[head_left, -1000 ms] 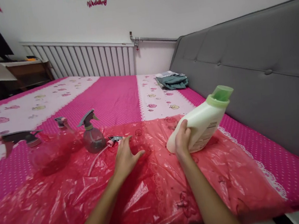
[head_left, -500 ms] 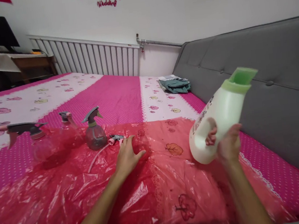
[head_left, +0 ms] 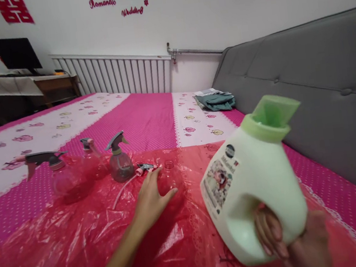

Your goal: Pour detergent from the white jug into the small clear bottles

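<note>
My right hand [head_left: 271, 232] grips the handle of a large pale-green detergent bottle [head_left: 249, 185], its fingers through the handle hole. The bottle is tilted, with its green spout cap [head_left: 269, 115] up and to the right and a picture label facing left. My left hand [head_left: 153, 195] is curved around the near left side of a clear, open spray bottle body [head_left: 170, 173], thumb in front. Its see-through wall makes the exact contact hard to see. Just left of that bottle lies a loose grey-and-pink trigger spray head [head_left: 144, 169] with its tube.
Three spray bottles with heads stand at left: a dark clear one [head_left: 121, 164], a pink one [head_left: 94, 163] and a larger one [head_left: 62, 178]. Red plastic sheeting [head_left: 90, 244] covers the near bed. Folded clothes [head_left: 215, 101] lie by the grey headboard [head_left: 305, 61].
The detergent bottle has come lower and nearer in my right hand, turning so its label faces more toward me. My left hand stays by the clear bottle. The view has tilted up slightly.
</note>
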`<action>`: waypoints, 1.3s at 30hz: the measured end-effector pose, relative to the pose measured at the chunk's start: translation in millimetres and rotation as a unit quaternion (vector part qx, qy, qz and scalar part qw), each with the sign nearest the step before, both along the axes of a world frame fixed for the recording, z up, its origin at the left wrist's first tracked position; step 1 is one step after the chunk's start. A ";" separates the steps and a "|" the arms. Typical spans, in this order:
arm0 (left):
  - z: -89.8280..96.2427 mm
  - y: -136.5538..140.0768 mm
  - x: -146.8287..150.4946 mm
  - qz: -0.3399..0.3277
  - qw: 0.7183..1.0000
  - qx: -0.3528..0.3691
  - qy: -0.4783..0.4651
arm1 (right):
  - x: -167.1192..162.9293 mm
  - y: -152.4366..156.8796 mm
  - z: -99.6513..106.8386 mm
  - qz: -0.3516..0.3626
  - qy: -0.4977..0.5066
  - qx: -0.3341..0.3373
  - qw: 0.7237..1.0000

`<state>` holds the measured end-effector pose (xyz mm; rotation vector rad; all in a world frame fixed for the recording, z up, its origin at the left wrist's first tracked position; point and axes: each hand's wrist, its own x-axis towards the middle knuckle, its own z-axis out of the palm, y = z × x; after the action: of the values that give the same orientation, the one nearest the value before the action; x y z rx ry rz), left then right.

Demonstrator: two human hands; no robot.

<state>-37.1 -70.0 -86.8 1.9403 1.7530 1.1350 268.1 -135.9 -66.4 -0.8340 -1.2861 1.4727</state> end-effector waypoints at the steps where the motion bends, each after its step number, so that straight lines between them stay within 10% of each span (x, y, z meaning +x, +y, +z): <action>1: -1.8 -2.3 -0.5 -0.007 1.000 -0.008 0.003 | -1.7 -0.3 -9.4 0.055 -0.016 -0.033 0.998; 7: -15.7 -1.8 0.2 -0.009 0.999 -0.031 0.007 | -14.3 0.6 -52.0 -0.100 -0.060 -0.144 0.983; 17: -23.8 5.2 -0.9 0.002 1.000 -0.014 0.014 | -17.9 10.9 -4.6 -0.184 -0.224 -0.205 0.935; 21: -25.8 3.9 -1.8 -0.007 1.000 -0.010 0.018 | -19.6 4.4 -3.4 -0.368 -0.246 -0.154 0.883; 28: -23.0 0.0 -0.6 -0.018 0.999 -0.015 0.023 | -49.0 -4.1 -11.6 -0.445 -0.240 -0.066 0.860; 34: 36.6 -19.2 6.6 0.023 0.987 0.143 -0.074 | -51.7 -4.8 -21.1 -0.492 -0.246 -0.019 0.835; 39: 130.2 -25.6 52.9 -0.156 0.963 0.214 -0.050 | -54.0 -9.1 -22.4 -0.500 -0.259 -0.005 0.826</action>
<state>15.8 -95.6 43.4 2.2481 1.1610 1.5502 214.1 -145.0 -88.8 -1.6630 -0.9127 0.4017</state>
